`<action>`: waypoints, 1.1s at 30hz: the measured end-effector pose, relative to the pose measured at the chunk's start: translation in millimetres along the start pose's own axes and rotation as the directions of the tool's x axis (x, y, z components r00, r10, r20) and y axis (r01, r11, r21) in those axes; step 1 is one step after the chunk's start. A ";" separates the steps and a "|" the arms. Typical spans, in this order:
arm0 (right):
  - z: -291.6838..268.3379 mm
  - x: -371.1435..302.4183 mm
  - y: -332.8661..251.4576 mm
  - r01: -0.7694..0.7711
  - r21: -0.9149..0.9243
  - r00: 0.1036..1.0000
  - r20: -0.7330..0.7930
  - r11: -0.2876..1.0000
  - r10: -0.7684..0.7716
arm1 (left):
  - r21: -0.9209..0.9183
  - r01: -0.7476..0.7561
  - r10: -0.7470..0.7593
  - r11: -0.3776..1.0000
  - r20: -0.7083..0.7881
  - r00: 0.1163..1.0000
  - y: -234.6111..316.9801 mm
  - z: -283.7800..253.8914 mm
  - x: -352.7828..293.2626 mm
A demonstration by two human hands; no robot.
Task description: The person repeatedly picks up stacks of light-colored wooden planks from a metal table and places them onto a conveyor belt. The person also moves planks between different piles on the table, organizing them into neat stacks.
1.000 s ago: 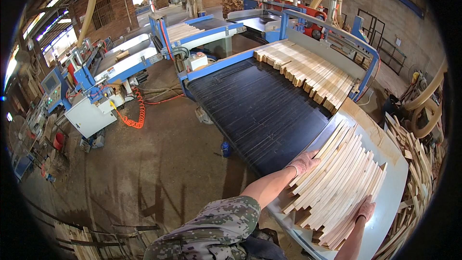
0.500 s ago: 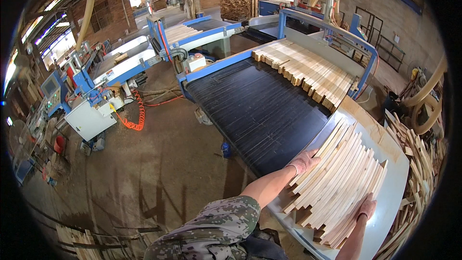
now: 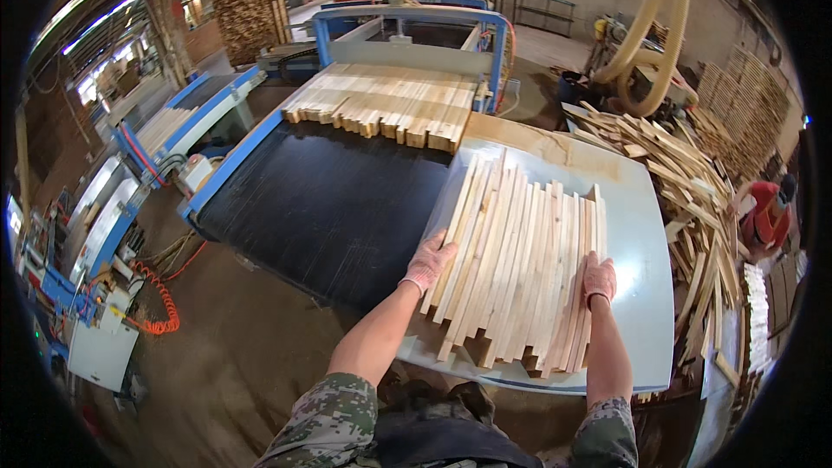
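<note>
A row of pale wooden strips (image 3: 517, 251) lies side by side on a smooth grey metal table (image 3: 639, 329); their near ends are uneven. My left hand (image 3: 431, 260), in a pinkish work glove, grips the row's left edge. On the opposite edge my right hand (image 3: 600, 278), gloved the same way, is closed against the outermost strips, so the row sits between both hands. The fingertips are partly hidden against the wood. Left of the table runs a black conveyor belt (image 3: 321, 199), carrying a second row of wooden strips (image 3: 381, 100) at its far end.
A blue frame (image 3: 407, 13) spans the belt's far end. Loose scrap wood (image 3: 685, 182) is heaped right of the table. A person in red (image 3: 766, 218) is at the far right. Machinery with a coiled orange hose (image 3: 160, 303) stands left. Thick ducts (image 3: 652, 43) hang at back right.
The view has swung to the right, bringing the scrap heap and the person in red further into sight. Both hands stay at the two edges of the strip row.
</note>
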State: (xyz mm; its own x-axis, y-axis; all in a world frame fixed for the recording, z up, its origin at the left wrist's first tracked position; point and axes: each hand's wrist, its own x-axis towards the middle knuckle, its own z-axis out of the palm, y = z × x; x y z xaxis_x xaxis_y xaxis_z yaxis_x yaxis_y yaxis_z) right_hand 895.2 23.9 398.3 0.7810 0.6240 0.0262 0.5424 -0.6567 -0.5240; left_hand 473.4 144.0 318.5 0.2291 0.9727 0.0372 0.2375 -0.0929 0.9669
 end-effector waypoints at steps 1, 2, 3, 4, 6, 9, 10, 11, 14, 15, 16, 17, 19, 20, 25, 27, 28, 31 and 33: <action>-6.1 -7.2 -6.8 -0.021 -0.001 1.000 0.013 1.000 0.021 | 0.016 0.013 -0.013 1.000 -0.005 1.000 -1.2 -0.7 -0.5; -11.5 -13.8 -14.9 -0.039 -0.002 0.999 0.027 0.999 0.039 | 0.033 0.029 -0.029 0.999 -0.004 1.000 -2.6 -2.1 -1.3; -12.3 -12.2 -16.4 -0.046 -0.012 0.998 0.053 0.999 0.046 | 0.048 0.041 -0.041 0.998 -0.004 0.999 0.9 -4.4 -3.2; -14.9 -11.4 -17.5 -0.065 -0.018 0.996 0.061 0.998 0.066 | 0.063 0.053 -0.053 0.997 -0.007 0.999 4.3 -6.1 -4.6; -17.1 -12.5 -21.2 -0.099 -0.030 0.992 0.080 0.995 0.101 | 0.069 0.063 -0.063 0.996 -0.005 0.998 -4.6 -4.4 -0.1; -16.5 -12.9 -16.6 -0.075 -0.038 0.995 0.055 0.996 0.077 | 0.047 0.094 -0.094 0.994 -0.008 0.996 3.4 -2.1 -3.1; -16.4 -13.5 -17.6 -0.067 -0.039 0.996 0.052 0.997 0.069 | 0.052 0.092 -0.091 0.994 -0.011 0.996 1.5 -2.8 -2.6; -16.6 -14.6 -19.2 -0.070 -0.031 0.996 0.057 0.997 0.072 | 0.057 0.090 -0.089 0.994 -0.013 0.996 0.6 -3.9 -2.3; -18.1 -17.8 -22.9 -0.075 -0.016 0.995 0.072 0.997 0.076 | -0.021 0.086 -0.086 0.996 -0.008 0.996 1.3 -5.7 -3.3; -18.2 -16.2 -21.6 -0.074 -0.016 0.995 0.072 0.997 0.075 | -0.064 0.085 -0.085 0.994 -0.002 0.996 3.4 -5.1 -3.5; -17.8 -14.5 -20.3 -0.072 -0.016 0.995 0.073 0.997 0.073 | -0.048 0.083 -0.083 0.995 -0.004 0.997 5.5 -4.6 -3.8; -16.3 -12.5 -18.2 -0.072 -0.019 0.995 0.065 0.997 0.073 | -0.032 0.082 -0.082 0.996 -0.006 0.997 7.6 -4.0 -4.2; -11.6 -8.4 -13.7 -0.069 -0.025 0.996 0.049 0.997 0.070 | -0.017 0.084 -0.085 0.996 -0.014 0.996 10.3 -3.0 -4.9; -10.0 -7.1 -11.5 -0.067 -0.027 0.997 0.041 0.997 0.068 | -0.018 0.089 -0.089 0.996 -0.017 0.996 11.7 -2.1 -5.2; -11.8 -12.0 -15.3 -0.043 -0.034 0.998 0.039 0.998 0.044 | -0.005 0.118 -0.118 0.993 -0.032 0.992 12.3 -3.2 -6.2; -19.5 -12.7 -20.4 -0.073 -0.045 0.991 0.106 0.996 0.077 | 0.035 0.121 -0.119 0.992 -0.035 0.992 15.8 -4.6 -7.8; -21.8 -12.6 -22.2 -0.088 -0.052 0.986 0.138 0.995 0.094 | 0.035 0.121 -0.120 0.992 -0.031 0.992 17.2 -5.2 -7.7; -20.0 -11.0 -21.2 -0.105 -0.054 0.984 0.140 0.993 0.112 | 0.027 0.124 -0.124 0.992 -0.022 0.992 21.9 -5.3 -9.5; -18.4 -10.3 -18.6 -0.105 -0.058 0.985 0.133 0.993 0.112 | 0.008 0.129 -0.129 0.992 -0.019 0.991 23.5 -3.9 -11.3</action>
State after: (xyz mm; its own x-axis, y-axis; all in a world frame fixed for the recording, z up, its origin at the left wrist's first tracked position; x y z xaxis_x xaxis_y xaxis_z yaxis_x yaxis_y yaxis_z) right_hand 882.8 21.9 423.5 0.7885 0.5975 -0.1460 0.4745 -0.7420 -0.4737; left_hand 472.7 131.7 341.8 0.1784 0.9804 -0.0833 0.2729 0.0320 0.9615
